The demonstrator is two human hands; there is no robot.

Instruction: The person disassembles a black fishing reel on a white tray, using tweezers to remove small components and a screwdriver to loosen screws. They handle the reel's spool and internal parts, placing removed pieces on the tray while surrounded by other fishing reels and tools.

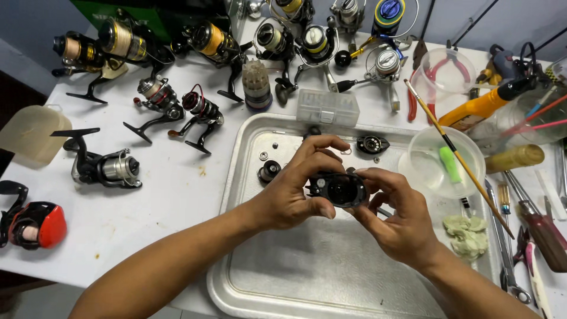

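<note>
Both hands hold a small black fishing reel body (341, 189) above a metal tray (283, 277). My left hand (295, 189) grips its left end, fingers curled over the top. My right hand (396, 218) pinches its right side with thumb and fingers. On the tray behind the hands lie a black round side cover (372, 143), a small dark spool part (269, 171) and a few tiny washers (263, 156).
Several spinning reels (201, 109) crowd the white table's back and left; a red and black reel (35, 224) sits at the left edge. Right of the tray: a clear bowl (425, 171) with a green brush, a long paintbrush (455, 150), screwdrivers (534, 218), pliers, crumpled tissue (468, 233).
</note>
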